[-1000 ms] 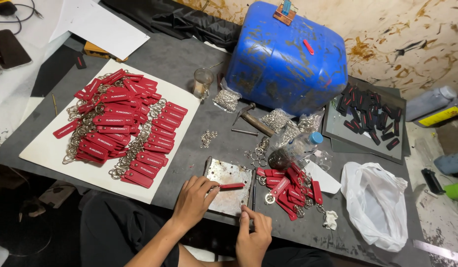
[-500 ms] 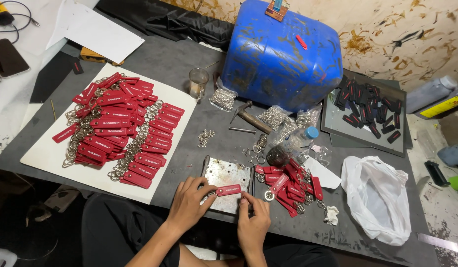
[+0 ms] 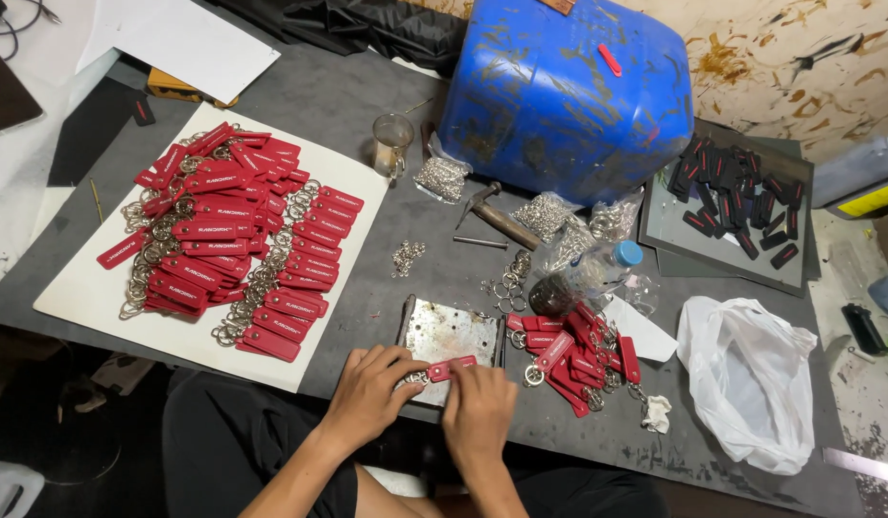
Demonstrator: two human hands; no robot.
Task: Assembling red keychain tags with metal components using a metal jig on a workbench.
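Head view, lower centre of the frame: the left hand (image 3: 372,391) and the right hand (image 3: 479,411) met over a scratched metal plate (image 3: 451,333) on the grey surface (image 3: 367,115). Both pinched one red key tag (image 3: 452,368), the left at its ring end, the right fingertips pressing its strap. A loose pile of red tags (image 3: 578,355) lay just right. Finished tags (image 3: 223,240) covered a white board (image 3: 80,297) at left. A blue drum (image 3: 569,91) lay at upper centre.

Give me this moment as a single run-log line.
left hand: grips red key tag | right hand: on same tag | under: metal plate | right: loose red tag pile
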